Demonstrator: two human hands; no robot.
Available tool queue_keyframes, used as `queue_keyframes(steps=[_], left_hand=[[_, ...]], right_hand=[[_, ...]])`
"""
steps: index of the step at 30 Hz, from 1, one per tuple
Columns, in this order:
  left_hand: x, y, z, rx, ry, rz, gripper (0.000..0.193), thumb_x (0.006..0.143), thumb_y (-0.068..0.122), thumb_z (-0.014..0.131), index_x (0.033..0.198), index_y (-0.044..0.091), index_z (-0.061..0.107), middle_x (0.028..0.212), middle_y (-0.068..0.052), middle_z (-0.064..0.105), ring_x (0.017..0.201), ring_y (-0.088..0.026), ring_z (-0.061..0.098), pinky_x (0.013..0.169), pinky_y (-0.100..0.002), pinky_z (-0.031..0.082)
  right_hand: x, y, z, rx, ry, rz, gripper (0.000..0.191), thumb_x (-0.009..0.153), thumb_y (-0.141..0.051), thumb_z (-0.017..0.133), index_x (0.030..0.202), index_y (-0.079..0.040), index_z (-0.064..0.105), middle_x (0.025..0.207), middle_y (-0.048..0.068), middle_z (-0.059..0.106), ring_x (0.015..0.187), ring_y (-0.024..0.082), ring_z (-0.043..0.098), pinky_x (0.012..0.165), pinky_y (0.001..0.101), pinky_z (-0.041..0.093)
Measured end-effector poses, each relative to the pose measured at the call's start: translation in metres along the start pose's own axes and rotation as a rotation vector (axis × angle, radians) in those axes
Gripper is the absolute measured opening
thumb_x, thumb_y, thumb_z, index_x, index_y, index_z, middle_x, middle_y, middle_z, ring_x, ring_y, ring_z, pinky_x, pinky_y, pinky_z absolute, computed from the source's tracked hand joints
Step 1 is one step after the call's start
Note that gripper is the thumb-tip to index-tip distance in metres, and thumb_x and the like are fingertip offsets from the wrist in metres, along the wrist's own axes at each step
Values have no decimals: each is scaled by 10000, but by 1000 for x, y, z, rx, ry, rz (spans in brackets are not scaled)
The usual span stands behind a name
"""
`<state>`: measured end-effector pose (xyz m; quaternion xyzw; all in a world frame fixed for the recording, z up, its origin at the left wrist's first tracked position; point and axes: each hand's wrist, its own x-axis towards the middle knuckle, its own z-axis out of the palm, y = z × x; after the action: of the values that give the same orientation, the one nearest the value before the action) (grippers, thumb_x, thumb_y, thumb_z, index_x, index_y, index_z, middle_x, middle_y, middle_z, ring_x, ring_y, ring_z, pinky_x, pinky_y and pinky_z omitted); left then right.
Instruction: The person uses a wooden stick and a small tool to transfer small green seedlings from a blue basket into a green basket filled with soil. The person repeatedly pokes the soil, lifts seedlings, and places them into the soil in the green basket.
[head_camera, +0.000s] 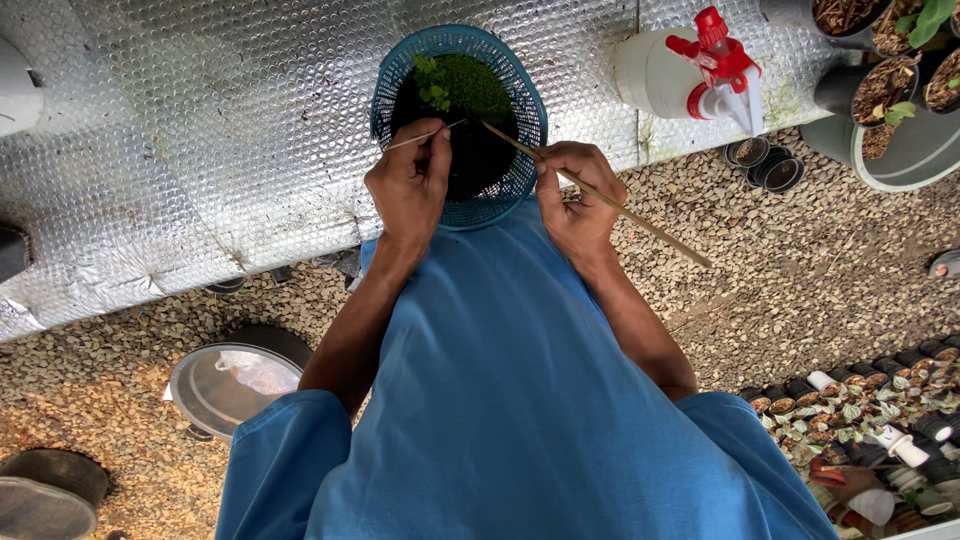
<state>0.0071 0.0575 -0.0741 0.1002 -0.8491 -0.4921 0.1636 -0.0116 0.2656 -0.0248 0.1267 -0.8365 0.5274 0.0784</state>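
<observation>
Thin stick (600, 193) held in right hand (578, 200) grip; small stem (425, 136) pinched by left hand (408, 185) over blue basket (520, 95) of moss (475, 85).

Hands (408, 185) with sticks (600, 195) over mossy basket (455, 120)

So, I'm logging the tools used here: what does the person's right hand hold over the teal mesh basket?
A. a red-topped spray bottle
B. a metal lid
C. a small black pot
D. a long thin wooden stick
D: the right hand grips a long thin wooden stick whose tip reaches into the teal mesh basket.
</observation>
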Motion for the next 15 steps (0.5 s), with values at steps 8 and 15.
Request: queue_keyframes(steps=[8,15], left_hand=[[-6,7,-23,-68,51,-132,120,1055,90,700,1170,55,710,957,-94,788,780,-131,773,601,-236,610],[9,19,-65,-39,-86,-166,203,1110,77,603,1291,-4,647,889,-90,714,692,-163,646,609,-330,518]], right_hand=[[12,3,0,347,0,320,67,1076,-48,617,1102,14,612,895,64,674,751,122,683,671,245,580],[66,-26,6,86,-321,364,118,1045,-85,700,1112,11,694,748,36,593,635,72,517,550,255,403]])
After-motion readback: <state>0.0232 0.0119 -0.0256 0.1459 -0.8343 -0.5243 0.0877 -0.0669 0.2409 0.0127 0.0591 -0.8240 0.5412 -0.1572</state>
